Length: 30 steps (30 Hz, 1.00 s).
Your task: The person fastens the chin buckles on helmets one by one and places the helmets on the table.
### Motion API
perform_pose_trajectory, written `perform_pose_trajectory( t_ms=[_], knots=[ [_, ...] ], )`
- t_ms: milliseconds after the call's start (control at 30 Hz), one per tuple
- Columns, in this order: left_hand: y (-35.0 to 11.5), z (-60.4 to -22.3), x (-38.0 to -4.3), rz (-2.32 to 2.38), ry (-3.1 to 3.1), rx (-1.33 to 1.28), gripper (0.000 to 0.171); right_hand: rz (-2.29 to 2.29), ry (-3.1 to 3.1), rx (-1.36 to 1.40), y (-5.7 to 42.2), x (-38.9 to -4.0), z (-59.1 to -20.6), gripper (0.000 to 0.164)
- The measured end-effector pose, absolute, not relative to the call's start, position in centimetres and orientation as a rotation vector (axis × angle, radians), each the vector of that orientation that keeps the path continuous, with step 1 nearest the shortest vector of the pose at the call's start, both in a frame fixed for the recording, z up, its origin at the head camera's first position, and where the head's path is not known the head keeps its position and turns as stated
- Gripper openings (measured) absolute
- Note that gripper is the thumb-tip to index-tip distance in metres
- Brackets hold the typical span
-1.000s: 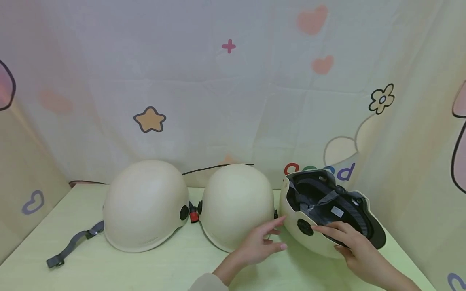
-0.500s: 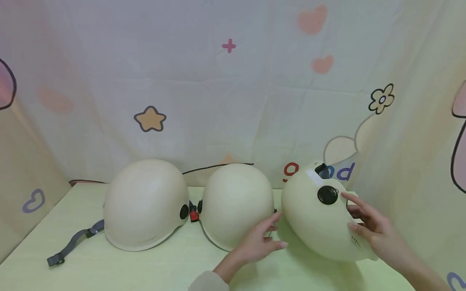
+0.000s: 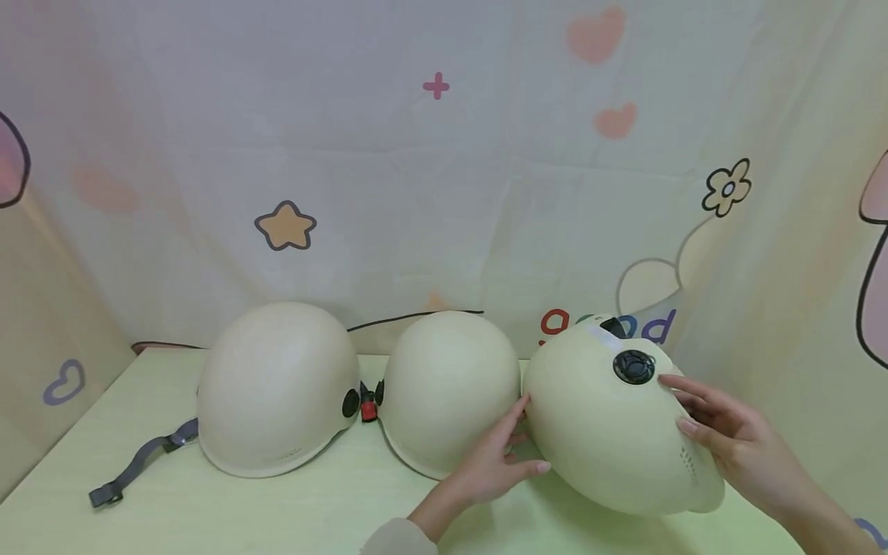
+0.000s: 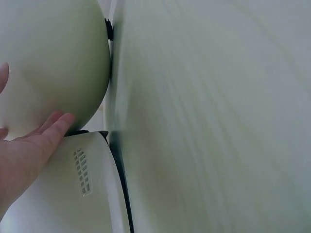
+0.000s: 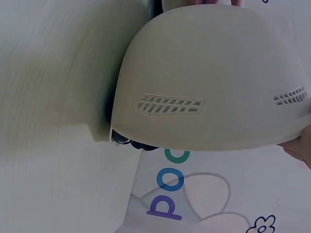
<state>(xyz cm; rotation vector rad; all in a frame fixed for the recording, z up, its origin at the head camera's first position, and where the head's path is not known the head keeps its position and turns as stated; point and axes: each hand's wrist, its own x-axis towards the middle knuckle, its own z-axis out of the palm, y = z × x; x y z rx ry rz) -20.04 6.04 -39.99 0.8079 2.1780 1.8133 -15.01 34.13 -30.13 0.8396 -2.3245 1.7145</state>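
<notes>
At the right end of a row of three cream helmets, the right helmet [image 3: 590,439] is tilted, its dome toward me and a round black disc on its side. My right hand [image 3: 742,439] grips its rim, thumb outside and fingers reaching behind the edge. In the right wrist view, slotted vents show on this helmet's shell, and part of the hand [image 5: 303,143] is at its edge. My left hand [image 3: 492,462] has its fingers extended between the middle helmet [image 3: 451,385] and the right one, fingertips at the right helmet's shell. The left wrist view shows these fingers [image 4: 53,128] too.
The left helmet [image 3: 277,385] stands dome up, with a grey strap [image 3: 142,462] lying out on the table. A red and black buckle [image 3: 369,405] sits between the left and middle helmets. A patterned curtain [image 3: 416,177] hangs behind the pale table [image 3: 277,516].
The right helmet has rolled from open side up to dome toward me, hiding its black lining, and has shifted slightly left. My right hand rose and moved right with its rim; my left barely moved.
</notes>
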Motion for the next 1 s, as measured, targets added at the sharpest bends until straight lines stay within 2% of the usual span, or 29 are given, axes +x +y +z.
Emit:
perform_pose_trajectory(
  t_ms=[533, 767, 1000],
  knots=[
    [6.3, -40.4, -19.9, 1.821, 2.115, 0.817, 0.088, 1.69, -2.399, 0.814, 34.6, -14.8, -29.8, 0.053],
    [6.5, -40.4, -19.8, 1.847, 2.083, 0.82, 0.09, 1.281, -2.629, 0.82, 34.7, -14.6, -28.8, 0.063],
    [6.5, -40.5, -19.9, 1.846, 2.075, 0.817, 0.091, 0.968, -2.725, 0.771, 35.0, -14.7, -28.3, 0.061]
  ],
)
